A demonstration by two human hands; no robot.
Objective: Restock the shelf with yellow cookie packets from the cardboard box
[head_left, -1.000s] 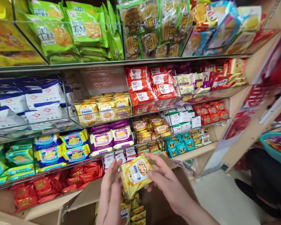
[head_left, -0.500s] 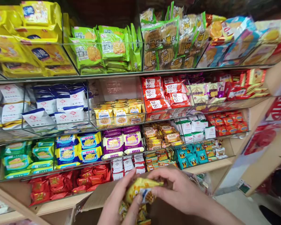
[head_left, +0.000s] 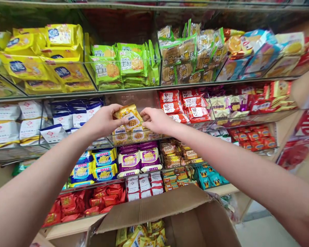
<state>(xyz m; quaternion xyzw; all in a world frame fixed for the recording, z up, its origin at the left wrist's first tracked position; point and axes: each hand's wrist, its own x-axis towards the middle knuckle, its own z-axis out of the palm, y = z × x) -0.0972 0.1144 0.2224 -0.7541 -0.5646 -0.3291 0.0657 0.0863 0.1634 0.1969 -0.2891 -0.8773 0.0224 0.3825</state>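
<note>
A yellow cookie packet [head_left: 130, 118] is held between both hands, above the cookie compartment in the middle shelf row. My left hand [head_left: 112, 120] grips its left side, thumb across the front. At its right edge, my right hand [head_left: 153, 119] pinches it with bent fingers. Directly beneath, more yellow cookie packets [head_left: 137, 134] stand behind the clear compartment front. Low in the view, an open cardboard box [head_left: 195, 223] holds a pile of similar yellow packets [head_left: 144, 236].
Stocked clear-fronted compartments surround the hands: green packets [head_left: 132, 61] above, red packets [head_left: 195, 106] to the right, white packets [head_left: 5, 120] to the left and purple packets [head_left: 150, 157] below. A raised box flap [head_left: 154, 206] stands before the lowest shelf.
Both hands have moved up and forward from over the box to the middle shelf, carrying the yellow packet. The packets inside the box now show, and the view has shifted slightly.
</note>
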